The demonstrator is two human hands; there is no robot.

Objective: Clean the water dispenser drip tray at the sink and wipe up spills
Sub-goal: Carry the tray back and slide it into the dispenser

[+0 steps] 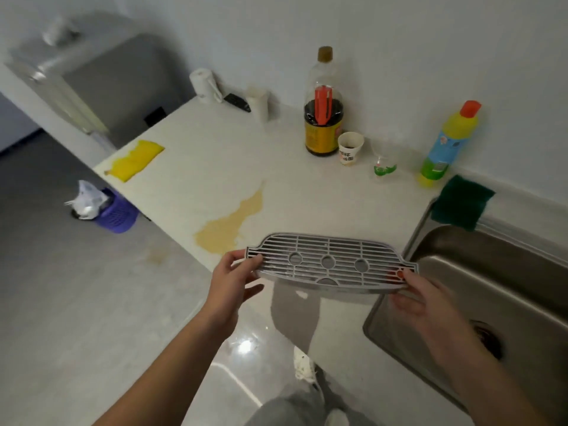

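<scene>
Head view shows me both hands gripping the drip tray [330, 262] in the air over the counter's [190, 192] front edge, just left of the sink [479, 272]. My left hand [229, 282] pinches its left end, thumb on top, fingers curled beneath; my right hand [430, 305], blurred, closes on the right end. A tan spill [230, 226] lies near the front edge. The green sponge [461, 202] sits on the sink's back rim. The sink's right side is cut off.

Slotted silver drip tray [330, 262] held level beside the sink [491, 272].
</scene>
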